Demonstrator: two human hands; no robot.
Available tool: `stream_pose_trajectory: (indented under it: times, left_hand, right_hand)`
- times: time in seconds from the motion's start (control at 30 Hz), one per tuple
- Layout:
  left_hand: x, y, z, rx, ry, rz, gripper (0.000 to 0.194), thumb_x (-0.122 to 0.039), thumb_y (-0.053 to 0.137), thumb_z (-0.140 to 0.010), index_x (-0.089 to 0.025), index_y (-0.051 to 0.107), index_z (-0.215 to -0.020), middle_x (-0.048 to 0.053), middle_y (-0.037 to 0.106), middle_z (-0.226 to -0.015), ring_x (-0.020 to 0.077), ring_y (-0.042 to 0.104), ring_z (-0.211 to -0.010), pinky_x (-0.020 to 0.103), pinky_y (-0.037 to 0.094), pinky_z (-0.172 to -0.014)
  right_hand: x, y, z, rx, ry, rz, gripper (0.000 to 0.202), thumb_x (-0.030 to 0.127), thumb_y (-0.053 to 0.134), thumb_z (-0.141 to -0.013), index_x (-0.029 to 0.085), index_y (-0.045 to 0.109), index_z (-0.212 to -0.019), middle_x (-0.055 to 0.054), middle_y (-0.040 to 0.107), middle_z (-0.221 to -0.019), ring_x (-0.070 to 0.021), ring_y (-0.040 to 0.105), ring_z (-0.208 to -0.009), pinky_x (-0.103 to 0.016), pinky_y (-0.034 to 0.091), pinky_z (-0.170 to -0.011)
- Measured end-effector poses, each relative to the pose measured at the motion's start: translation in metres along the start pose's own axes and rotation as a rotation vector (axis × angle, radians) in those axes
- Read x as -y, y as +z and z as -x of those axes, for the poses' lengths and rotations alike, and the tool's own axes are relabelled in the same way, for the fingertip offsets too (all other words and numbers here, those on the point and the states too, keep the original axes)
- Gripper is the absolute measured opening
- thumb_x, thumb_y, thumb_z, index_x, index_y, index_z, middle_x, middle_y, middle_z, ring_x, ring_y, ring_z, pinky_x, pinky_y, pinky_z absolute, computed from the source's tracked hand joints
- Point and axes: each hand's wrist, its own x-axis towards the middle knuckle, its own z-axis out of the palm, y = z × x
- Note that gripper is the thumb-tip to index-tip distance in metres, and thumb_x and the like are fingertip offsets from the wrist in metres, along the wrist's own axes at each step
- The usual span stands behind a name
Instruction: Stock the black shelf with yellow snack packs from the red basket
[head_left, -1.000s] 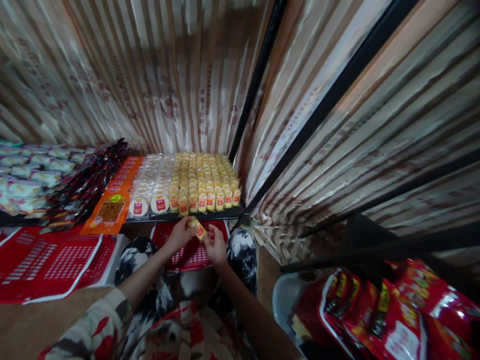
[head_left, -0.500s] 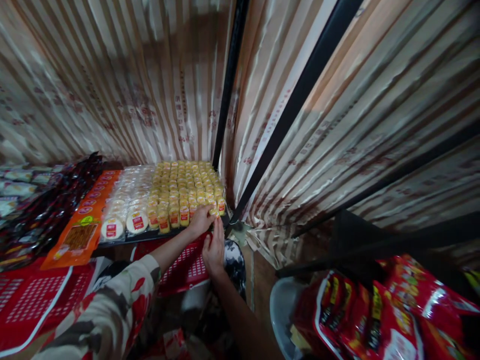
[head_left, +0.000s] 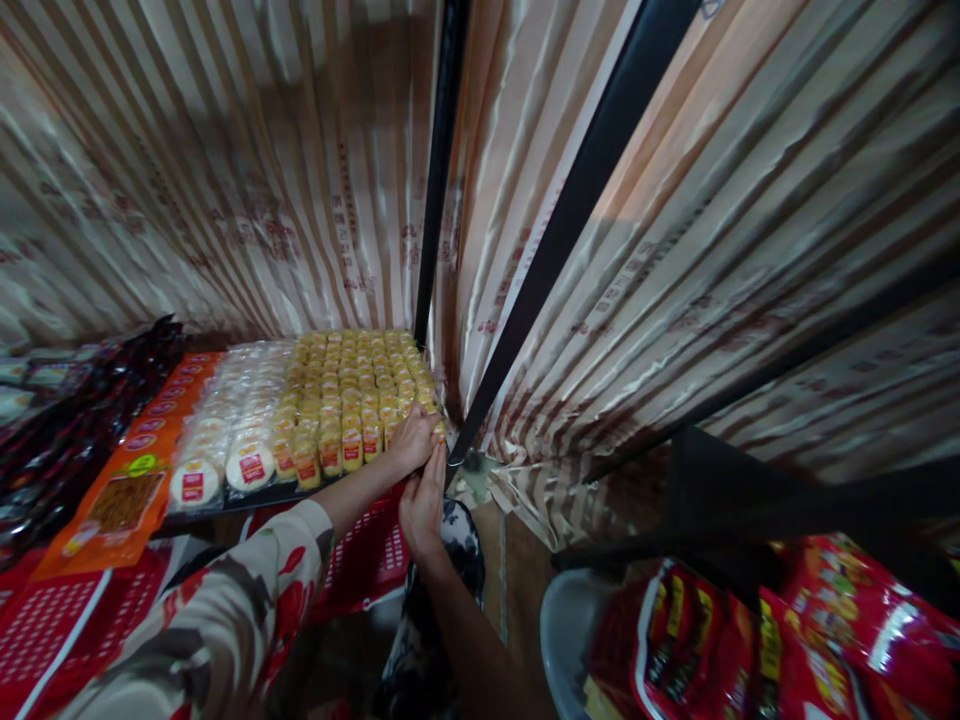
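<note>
Small yellow clear-wrapped snack cakes point(head_left: 352, 380) with red labels stand in tight rows on a dark low shelf point(head_left: 247, 500). At the front right corner of these rows, my left hand point(head_left: 415, 440) has its fingers closed on a yellow wrapped cake point(head_left: 439, 428). Just below it, my right hand point(head_left: 422, 505) is held upright, fingers stretched out and their tips against the same corner. The hands partly hide the cake. Left of the yellow rows lie round white wrapped cakes point(head_left: 251, 466), with an orange snack packet point(head_left: 124, 495) beside them.
Dark shiny packets point(head_left: 82, 420) lie at the far left. Red perforated baskets point(head_left: 367, 555) sit under the shelf. Black metal posts point(head_left: 551, 230) cross before a striped curtain point(head_left: 330, 180). At lower right, a pale tub point(head_left: 562, 630) stands beside red snack bags point(head_left: 862, 620).
The view has shifted, so the shelf sits further left and slightly lower. My left hand has pressed further over the corner cake; my right hand stays close against it.
</note>
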Motion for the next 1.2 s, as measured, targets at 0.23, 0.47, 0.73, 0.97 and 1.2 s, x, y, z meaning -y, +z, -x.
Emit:
stream_pose_trajectory:
  times: [0.23, 0.47, 0.73, 0.97, 1.2]
  left_hand:
    - [0.002, 0.000, -0.008, -0.002, 0.038, 0.010, 0.030, -0.016, 0.050, -0.079, -0.018, 0.059, -0.108, 0.009, 0.047, -0.106, 0.0183, 0.053, -0.094, 0.029, 0.047, -0.082]
    - [0.004, 0.007, -0.004, -0.077, 0.017, 0.105, 0.026, -0.016, 0.049, -0.080, -0.018, 0.058, -0.104, 0.008, 0.045, -0.105, 0.0168, 0.052, -0.093, 0.029, 0.046, -0.083]
    - [0.004, 0.003, 0.008, -0.106, 0.073, 0.124, 0.035, -0.020, 0.044, -0.086, -0.017, 0.050, -0.120, 0.010, 0.044, -0.115, 0.0177, 0.055, -0.094, 0.031, 0.049, -0.082]
    - [0.014, 0.013, 0.051, -0.308, 0.037, 0.235, 0.029, -0.016, 0.036, -0.088, -0.016, 0.057, -0.107, 0.009, 0.051, -0.106, 0.0168, 0.052, -0.103, 0.032, 0.044, -0.095]
    - [0.026, 0.024, 0.082, -0.275, -0.017, 0.340, 0.030, -0.014, 0.036, -0.085, -0.017, 0.059, -0.104, 0.008, 0.055, -0.106, 0.0154, 0.055, -0.101, 0.030, 0.045, -0.093]
  right_hand:
    - [0.000, 0.001, -0.007, 0.001, -0.023, -0.002, 0.070, 0.006, 0.033, -0.076, 0.006, 0.016, -0.144, -0.015, 0.018, -0.149, -0.0236, 0.015, -0.138, -0.047, 0.021, -0.111]
    - [-0.005, 0.005, -0.007, -0.030, -0.074, -0.024, 0.070, 0.006, 0.032, -0.076, 0.009, 0.016, -0.144, -0.015, 0.020, -0.149, -0.0250, 0.015, -0.138, -0.051, 0.023, -0.109]
    - [-0.014, 0.009, -0.002, -0.048, -0.134, 0.025, 0.064, 0.011, 0.032, -0.082, 0.009, 0.015, -0.144, -0.019, 0.016, -0.148, -0.0269, 0.013, -0.138, -0.053, 0.028, -0.105]
    - [-0.016, 0.011, -0.003, -0.020, -0.116, 0.037, 0.057, 0.025, 0.038, -0.089, 0.012, 0.021, -0.142, -0.020, 0.015, -0.148, -0.0286, 0.014, -0.137, -0.053, 0.028, -0.105]
    - [-0.016, 0.009, -0.004, 0.003, -0.122, 0.042, 0.055, 0.022, 0.032, -0.090, 0.012, 0.020, -0.143, -0.019, 0.010, -0.149, -0.0270, 0.010, -0.138, -0.052, 0.026, -0.105]
